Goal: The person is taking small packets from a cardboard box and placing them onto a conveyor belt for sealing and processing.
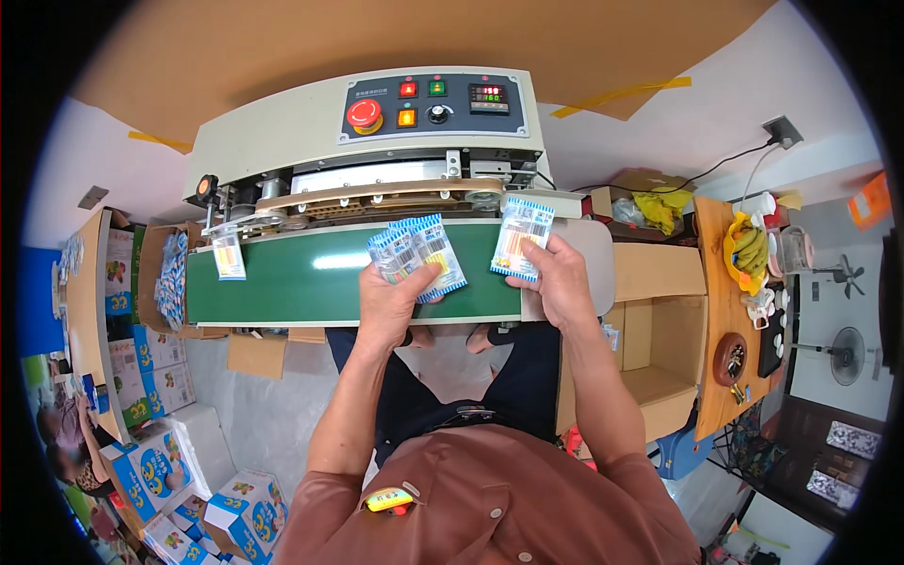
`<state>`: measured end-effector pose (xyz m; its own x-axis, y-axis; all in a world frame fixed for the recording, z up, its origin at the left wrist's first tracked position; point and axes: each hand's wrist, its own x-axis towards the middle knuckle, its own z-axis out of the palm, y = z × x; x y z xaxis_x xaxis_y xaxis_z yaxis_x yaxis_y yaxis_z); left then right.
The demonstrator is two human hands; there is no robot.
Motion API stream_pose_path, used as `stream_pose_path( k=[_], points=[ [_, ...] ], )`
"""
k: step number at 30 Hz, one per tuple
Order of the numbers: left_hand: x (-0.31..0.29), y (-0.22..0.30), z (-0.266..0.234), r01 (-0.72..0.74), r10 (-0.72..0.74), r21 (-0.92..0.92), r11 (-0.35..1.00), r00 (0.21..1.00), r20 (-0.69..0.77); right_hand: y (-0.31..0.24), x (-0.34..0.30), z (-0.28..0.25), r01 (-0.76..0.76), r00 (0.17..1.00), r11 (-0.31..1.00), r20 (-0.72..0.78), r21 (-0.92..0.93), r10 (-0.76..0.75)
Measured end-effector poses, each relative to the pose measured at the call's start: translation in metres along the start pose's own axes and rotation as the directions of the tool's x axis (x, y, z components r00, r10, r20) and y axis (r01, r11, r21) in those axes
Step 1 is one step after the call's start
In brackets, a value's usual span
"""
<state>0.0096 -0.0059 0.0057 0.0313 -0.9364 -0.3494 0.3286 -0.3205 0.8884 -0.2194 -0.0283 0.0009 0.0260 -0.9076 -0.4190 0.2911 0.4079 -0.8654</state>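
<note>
Overlapping in a fan, blue-striped clear packets (444,268) were held by the left hand (386,303) over the green belt (292,292); their exact count could not be told. A single similar packet (520,231) was pinched between thumb and fingers of the right hand (563,284), near the belt's right end, apart from the left hand's lot. Another packet (229,258) was seen at the belt's far left. Behind the belt, the cream machine (273,132) was fitted with a dark control panel (433,108), a red push-button (363,113) mounted on it. To the right, an open cardboard box (664,344) was placed; beyond it, bananas (750,252) were set on a wooden counter (711,325). To the left, an open carton (148,268) was filled with packets; printed boxes (245,518) were stacked lower down.
</note>
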Motion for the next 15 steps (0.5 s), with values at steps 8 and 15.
stream_pose_path(
  k=[8, 15],
  points=[
    [-0.001, 0.006, -0.001, -0.015, 0.015, -0.014, 1.0, 1.0, -0.012, -0.005, 0.019, 0.014, -0.061, 0.996, 0.996, 0.058, -0.059, 0.065],
    [-0.001, 0.006, 0.0, 0.002, -0.001, -0.04, 0.999, 1.0, 0.009, -0.001, 0.017, 0.042, -0.049, 0.996, 0.994, 0.073, -0.096, 0.056]
  ],
)
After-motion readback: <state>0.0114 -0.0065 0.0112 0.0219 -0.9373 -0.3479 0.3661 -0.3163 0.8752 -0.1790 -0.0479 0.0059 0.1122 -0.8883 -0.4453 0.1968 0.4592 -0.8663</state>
